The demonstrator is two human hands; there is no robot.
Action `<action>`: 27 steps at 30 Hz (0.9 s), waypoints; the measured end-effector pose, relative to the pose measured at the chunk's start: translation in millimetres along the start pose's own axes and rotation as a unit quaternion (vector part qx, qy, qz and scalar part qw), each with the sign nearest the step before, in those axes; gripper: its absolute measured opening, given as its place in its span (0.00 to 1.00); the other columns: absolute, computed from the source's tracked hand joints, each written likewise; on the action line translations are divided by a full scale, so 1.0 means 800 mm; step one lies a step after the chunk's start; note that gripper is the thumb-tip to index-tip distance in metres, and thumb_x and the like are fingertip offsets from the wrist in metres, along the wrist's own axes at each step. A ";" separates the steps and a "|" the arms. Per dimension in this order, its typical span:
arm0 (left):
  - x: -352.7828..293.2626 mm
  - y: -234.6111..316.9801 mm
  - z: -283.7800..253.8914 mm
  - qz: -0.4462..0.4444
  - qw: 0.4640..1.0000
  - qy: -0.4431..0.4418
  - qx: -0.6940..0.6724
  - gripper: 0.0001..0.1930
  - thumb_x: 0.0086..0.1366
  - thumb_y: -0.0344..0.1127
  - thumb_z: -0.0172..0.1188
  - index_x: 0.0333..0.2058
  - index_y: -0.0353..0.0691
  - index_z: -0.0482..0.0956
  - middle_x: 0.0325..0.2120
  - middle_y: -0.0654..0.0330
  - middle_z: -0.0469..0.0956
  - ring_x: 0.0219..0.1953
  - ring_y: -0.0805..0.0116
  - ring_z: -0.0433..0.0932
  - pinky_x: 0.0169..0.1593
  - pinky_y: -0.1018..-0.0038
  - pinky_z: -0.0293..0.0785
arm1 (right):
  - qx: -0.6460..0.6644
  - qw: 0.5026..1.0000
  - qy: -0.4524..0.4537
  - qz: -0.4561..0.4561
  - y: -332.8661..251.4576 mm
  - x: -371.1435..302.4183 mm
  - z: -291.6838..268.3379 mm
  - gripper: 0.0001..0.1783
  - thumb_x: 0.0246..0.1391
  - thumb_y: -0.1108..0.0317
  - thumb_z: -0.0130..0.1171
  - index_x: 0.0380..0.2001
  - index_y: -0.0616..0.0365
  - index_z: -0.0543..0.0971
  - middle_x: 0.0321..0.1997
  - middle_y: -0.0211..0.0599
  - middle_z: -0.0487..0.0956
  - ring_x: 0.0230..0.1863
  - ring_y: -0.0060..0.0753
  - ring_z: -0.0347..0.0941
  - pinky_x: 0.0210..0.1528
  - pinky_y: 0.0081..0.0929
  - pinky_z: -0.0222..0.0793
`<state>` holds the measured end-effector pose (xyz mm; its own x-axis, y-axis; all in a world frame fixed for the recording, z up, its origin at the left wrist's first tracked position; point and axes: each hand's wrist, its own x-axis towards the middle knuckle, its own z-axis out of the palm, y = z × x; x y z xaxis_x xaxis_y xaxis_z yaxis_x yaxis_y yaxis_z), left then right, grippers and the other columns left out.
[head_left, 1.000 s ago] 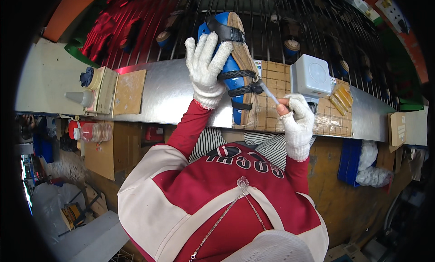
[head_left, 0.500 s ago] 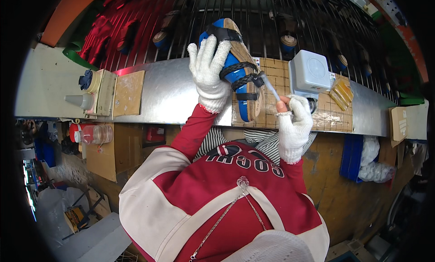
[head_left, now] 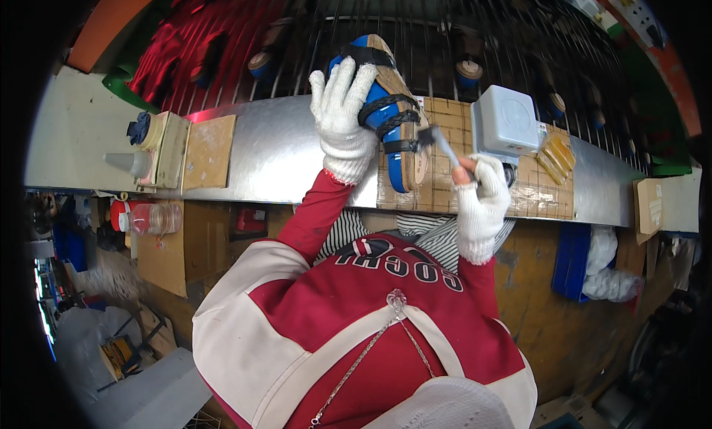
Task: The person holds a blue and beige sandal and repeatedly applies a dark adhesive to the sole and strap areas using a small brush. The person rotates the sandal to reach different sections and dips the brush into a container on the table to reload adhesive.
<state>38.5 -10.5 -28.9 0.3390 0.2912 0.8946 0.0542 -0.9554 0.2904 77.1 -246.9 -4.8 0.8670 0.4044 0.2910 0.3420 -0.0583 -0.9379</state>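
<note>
A sandal (head_left: 409, 169) with black braided straps and a cork-coloured sole sits on a shiny blue last (head_left: 394, 175). It is tilted, its sole side turned to the right. My left hand (head_left: 343, 121), in a white knit glove, grips it from the left, fingers over the upper black strap; my thumb is hidden. In my right hand (head_left: 482, 199), gloved with bare fingertips showing, is a small brush (head_left: 445, 146) with a pale handle. The dark brush head is at the sole's edge, beside the lowest strap, slightly blurred.
Under the sandal lies a tape-covered cardboard sheet (head_left: 534, 195) on the metal bench (head_left: 274, 143). A white plastic container (head_left: 506, 117) and a yellowish block (head_left: 556, 160) stand right. Beyond runs a rack of metal rods (head_left: 356, 21) carrying more lasts, red-lit at left.
The brush has moved down along the sole's edge, from the middle strap to the lowest one. The sandal has shifted slightly in my left hand.
</note>
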 end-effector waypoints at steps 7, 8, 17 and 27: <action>0.000 -0.001 0.000 -0.047 0.999 -0.017 0.005 0.34 0.43 0.32 0.76 0.55 0.46 0.81 0.52 0.44 0.79 0.56 0.45 0.77 0.68 0.46 0.57 | 0.112 0.990 -0.045 0.068 -0.009 -0.006 -0.006 0.10 0.58 0.73 0.66 0.38 0.70 0.83 0.41 0.32 0.73 0.37 0.19 0.69 0.34 0.17 0.67; 0.000 -0.002 -0.001 -0.045 0.999 -0.021 0.012 0.35 0.43 0.32 0.76 0.55 0.46 0.81 0.52 0.44 0.79 0.56 0.45 0.77 0.67 0.46 0.57 | 0.075 0.993 -0.044 0.074 -0.011 -0.009 -0.008 0.10 0.58 0.72 0.66 0.38 0.70 0.83 0.41 0.32 0.73 0.37 0.19 0.69 0.34 0.17 0.67; 0.000 -0.005 -0.002 -0.030 0.998 -0.036 0.038 0.36 0.39 0.28 0.76 0.53 0.43 0.81 0.50 0.44 0.80 0.55 0.45 0.77 0.64 0.46 0.59 | -0.029 0.999 -0.020 -0.008 -0.013 0.003 0.004 0.11 0.58 0.70 0.67 0.39 0.68 0.84 0.41 0.34 0.73 0.38 0.21 0.70 0.37 0.18 0.66; 0.006 -0.007 -0.005 -0.051 0.997 -0.048 0.013 0.36 0.37 0.28 0.76 0.53 0.42 0.81 0.49 0.44 0.80 0.53 0.46 0.79 0.64 0.49 0.61 | -0.030 0.998 -0.014 -0.056 -0.015 0.012 0.010 0.10 0.55 0.74 0.69 0.39 0.68 0.84 0.41 0.33 0.74 0.39 0.21 0.72 0.39 0.17 0.68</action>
<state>36.0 -3.9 -25.1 0.4190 0.3820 0.8237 0.1168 -0.9223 0.3683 78.6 -234.8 7.8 0.8119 0.4363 0.3879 0.4588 -0.0660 -0.8861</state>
